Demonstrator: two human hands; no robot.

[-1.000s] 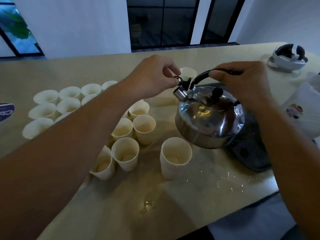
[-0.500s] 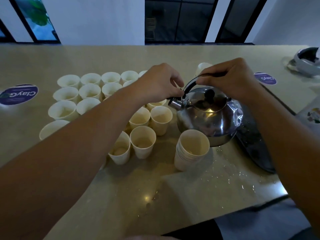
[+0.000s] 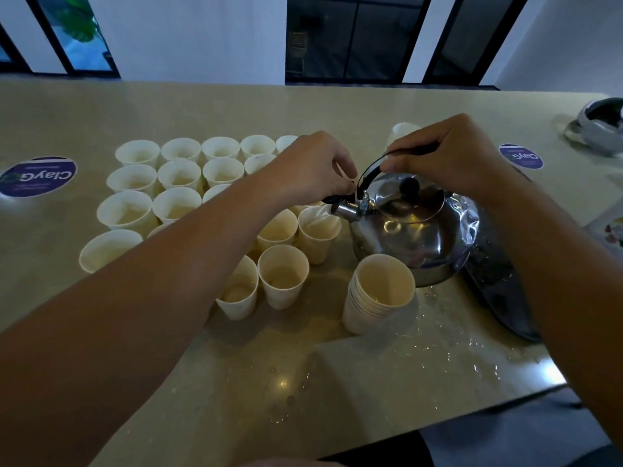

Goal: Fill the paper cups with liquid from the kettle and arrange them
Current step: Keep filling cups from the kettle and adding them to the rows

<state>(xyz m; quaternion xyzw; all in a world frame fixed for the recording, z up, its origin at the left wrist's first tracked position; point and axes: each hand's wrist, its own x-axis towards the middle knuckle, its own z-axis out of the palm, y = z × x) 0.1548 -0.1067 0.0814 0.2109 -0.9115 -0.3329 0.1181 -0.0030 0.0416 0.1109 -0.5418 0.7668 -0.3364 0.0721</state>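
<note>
Right hand (image 3: 448,156) grips black handle of steel kettle (image 3: 414,230), tilted, spout over one paper cup (image 3: 318,237); stream entering it. Left hand (image 3: 313,170) pinches the spout cap lever. Nearby cups hold pale liquid. One nested stack (image 3: 379,294) stands just beside kettle. Total cup count uncertain: arm hides several.

beige counter (image 3: 337,106) wet near the right front corner, droplets (image 3: 448,352) scattered there. round purple "clayg" sticker (image 3: 37,176) by the left edge, second one (image 3: 521,156) toward the right edge. white and dark headset-like device (image 3: 600,126) at the far right corner. dark flat slab (image 3: 499,288) along the right edge, wet on top. printed white item (image 3: 610,227) cut off by the right edge. behind the far edge: white wall (image 3: 202,35), dark-framed windows (image 3: 354,38), green plant (image 3: 81,25) outside on the left.
</note>
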